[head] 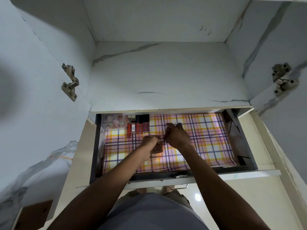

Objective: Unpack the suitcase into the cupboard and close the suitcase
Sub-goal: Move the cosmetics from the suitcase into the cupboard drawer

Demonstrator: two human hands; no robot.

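Both my hands are over the open drawer (247,143) of the cupboard (159,72), meeting near its middle. My right hand (178,136) has its fingers curled round a small dark red tube (167,134), which stands out of the fist towards 11 o'clock. My left hand (152,144) sits just beside it at 9 o'clock, fingers curled in; whether they pinch anything I cannot tell.

Under my hands lies a checked liner (207,130) covering the drawer floor. A row of red tubes (138,127) lies side by side at 10 o'clock from my hands, close to the drawer's far edge, and a clear box (113,122) of small pots fills the far left corner, just beside the row. From 12 round to 5 o'clock the liner is bare out to the drawer's dark side wall. The near edge of the drawer, with its metal catch (180,176), crosses under my forearms at 6 o'clock. The bare shelf overhangs the drawer's far edge.
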